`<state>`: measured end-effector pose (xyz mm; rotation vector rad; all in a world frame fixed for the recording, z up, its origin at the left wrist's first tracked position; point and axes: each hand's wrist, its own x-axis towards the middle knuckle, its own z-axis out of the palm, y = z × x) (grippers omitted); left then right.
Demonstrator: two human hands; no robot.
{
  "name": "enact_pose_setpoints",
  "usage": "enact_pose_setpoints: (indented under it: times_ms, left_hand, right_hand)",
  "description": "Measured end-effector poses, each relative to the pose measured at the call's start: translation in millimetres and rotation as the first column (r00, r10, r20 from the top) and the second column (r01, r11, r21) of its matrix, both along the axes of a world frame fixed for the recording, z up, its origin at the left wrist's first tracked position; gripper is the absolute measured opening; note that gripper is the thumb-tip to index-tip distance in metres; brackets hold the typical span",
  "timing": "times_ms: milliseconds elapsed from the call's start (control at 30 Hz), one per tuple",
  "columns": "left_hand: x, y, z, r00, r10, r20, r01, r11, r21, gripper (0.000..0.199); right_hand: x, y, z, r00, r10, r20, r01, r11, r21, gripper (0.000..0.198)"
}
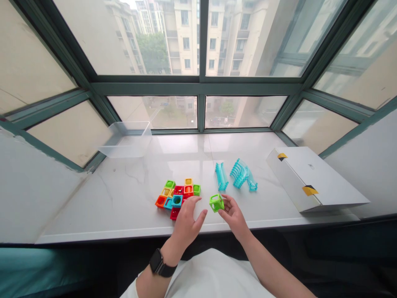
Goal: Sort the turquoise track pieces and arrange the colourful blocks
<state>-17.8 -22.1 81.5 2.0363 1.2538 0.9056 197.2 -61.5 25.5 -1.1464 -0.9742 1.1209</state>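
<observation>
Green cube, hands and blocks on a window sill, seen from the wearer's head. The green cube (216,203) was at the fingertips of the right hand (233,214), which had its thumb and fingers closed about the cube's right side; the left and front faces were uncovered. Being about equal on all sides, the cube showed no clear long axis. Whether it rested on the sill (108,207) or was raised above it could not be told.

The left hand (187,217) held nothing that could be seen. Its thumb and forefinger stood well parted, the thumb directed right, its tip near the cube but apart from it. The right hand was thus the nearer, being in contact, and the left lay across a narrow gap.

The blocks (177,197), a close-set, many-coloured group, lay to the left of the cube, with bare sill between. The left hand overlapped their near right edge in this view; contact there could not be judged. The green block (196,190) at the group's right end stood nearest the cube, to its left and slightly farther from the wearer. Beyond the right hand lay the straight track (221,176) and the curved track (242,173), both untouched.
</observation>
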Motion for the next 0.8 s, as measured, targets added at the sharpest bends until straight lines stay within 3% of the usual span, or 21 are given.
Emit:
enact_pose_setpoints:
  times_ms: [100, 167, 267, 500, 667, 800]
  left_hand:
    - [17, -8, 5.8, 0.964, -0.032, 0.265, 0.102, 0.962, -0.253, 0.034]
    - [24, -7, 7.9, 0.928, -0.040, 0.370, 0.163, 0.937, -0.308, 0.033]
    - [27, -5, 12.5, 0.907, -0.087, 0.411, 0.214, 0.937, -0.274, 0.034]
    - [22, -4, 23.7, 0.937, -0.160, 0.312, 0.225, 0.956, -0.187, 0.028]
    - [26, -2, 15.7, 0.926, -0.081, 0.369, 0.188, 0.946, -0.264, 0.036]
    - [35, 0, 3.2, 0.852, 0.101, 0.514, 0.191, 0.854, -0.484, 0.047]
  right_hand:
    - [-13, 0, 20, 0.999, 0.027, -0.020, -0.026, 0.999, 0.037, 0.070]
    - [-20, -1, 30, 0.998, 0.052, -0.039, -0.050, 0.998, 0.043, 0.073]
    - [-24, -2, 39, 0.991, 0.087, -0.099, -0.087, 0.996, 0.005, 0.074]
    - [-15, -2, 41, 0.948, 0.126, -0.293, -0.157, 0.984, -0.085, 0.063]
    - [-11, -6, 39, 0.975, 0.199, -0.100, -0.204, 0.978, -0.044, 0.055]
    - [-3, -11, 38, 0.963, 0.076, 0.260, -0.087, 0.996, 0.030, 0.050]
